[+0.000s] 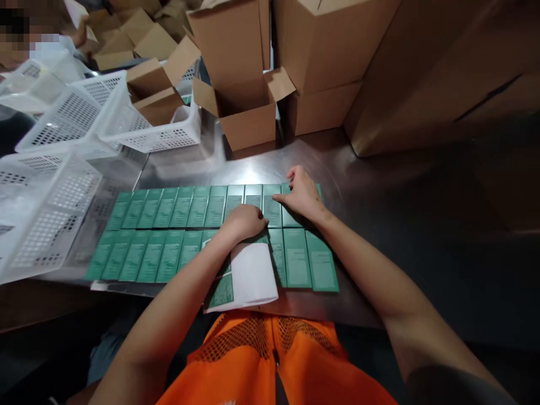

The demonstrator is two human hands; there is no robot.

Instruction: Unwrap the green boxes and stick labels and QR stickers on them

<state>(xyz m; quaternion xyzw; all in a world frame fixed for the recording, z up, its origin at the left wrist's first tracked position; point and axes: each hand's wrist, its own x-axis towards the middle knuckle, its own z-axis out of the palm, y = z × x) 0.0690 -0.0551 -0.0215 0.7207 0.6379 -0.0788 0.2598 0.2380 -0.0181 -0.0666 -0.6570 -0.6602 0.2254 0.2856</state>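
Note:
Two rows of flat green boxes (pixel 169 225) lie side by side on a steel table (pixel 379 185). My left hand (pixel 244 220) rests knuckles-up where the rows meet, its fingers curled over a white sheet (pixel 253 275) that carries green labels at its near-left corner. My right hand (pixel 300 194) lies fingers-spread on the rightmost green boxes of the far row, touching them. Whether the left hand grips the sheet or only presses on it is hidden by the hand itself.
White perforated plastic baskets (pixel 54 208) crowd the left side. Open cardboard cartons (pixel 247 112) and taller stacked cartons (pixel 333 50) stand behind the rows. Another person sits at the far left corner. My orange mesh vest (pixel 270 360) is at the table's near edge.

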